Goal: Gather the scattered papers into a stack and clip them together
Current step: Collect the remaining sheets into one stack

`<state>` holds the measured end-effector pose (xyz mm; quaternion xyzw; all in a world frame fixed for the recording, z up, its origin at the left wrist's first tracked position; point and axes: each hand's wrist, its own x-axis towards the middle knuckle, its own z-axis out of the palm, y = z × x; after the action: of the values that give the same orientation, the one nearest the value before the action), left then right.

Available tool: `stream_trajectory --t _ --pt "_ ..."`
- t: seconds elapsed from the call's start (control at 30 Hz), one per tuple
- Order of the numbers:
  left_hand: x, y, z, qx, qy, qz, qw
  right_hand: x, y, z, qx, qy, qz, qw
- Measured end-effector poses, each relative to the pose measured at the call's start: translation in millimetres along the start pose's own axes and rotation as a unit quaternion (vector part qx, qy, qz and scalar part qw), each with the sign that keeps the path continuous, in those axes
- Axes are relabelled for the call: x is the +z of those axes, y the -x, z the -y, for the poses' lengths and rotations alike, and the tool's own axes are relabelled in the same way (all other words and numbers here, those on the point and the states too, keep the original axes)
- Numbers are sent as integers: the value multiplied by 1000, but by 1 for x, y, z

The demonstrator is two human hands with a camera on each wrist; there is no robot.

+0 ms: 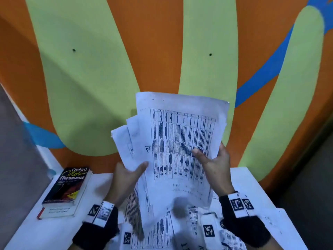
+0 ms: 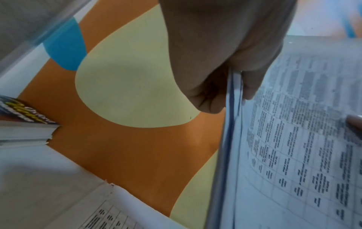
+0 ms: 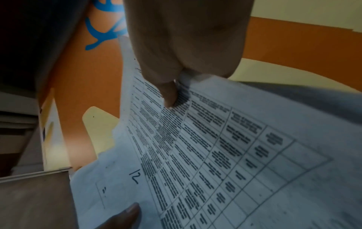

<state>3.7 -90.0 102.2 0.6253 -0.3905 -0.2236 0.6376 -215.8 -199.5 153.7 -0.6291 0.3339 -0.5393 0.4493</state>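
Wall: painted orange with pale green and blue shapes. Table: white, set against the wall. Held papers: uneven sheaf of printed tables raised upright above the table, top sheet marked "12". Loose papers: lying flat on the table beneath. Book: thesaurus atop another volume, left of the hands. Left hand: pinches the sheaf's left edge. Right hand: grasps the right edge, thumb on the print.

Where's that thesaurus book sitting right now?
In the head view the thesaurus lies flat on the white table, at its far left by the painted wall, left of the left hand.
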Motion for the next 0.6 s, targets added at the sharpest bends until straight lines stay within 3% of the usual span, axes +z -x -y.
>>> stream_trajectory --t 0.2,0.43,0.6 --pt "0 9 20 -24 -54 45 997 -7 7 -38 46 61 121 990" --pt "15 15 19 -29 -73 -58 995 1 19 -52 0 102 69 992" --pt "10 15 -5 20 8 -39 999 -2 12 -38 -22 49 64 997"
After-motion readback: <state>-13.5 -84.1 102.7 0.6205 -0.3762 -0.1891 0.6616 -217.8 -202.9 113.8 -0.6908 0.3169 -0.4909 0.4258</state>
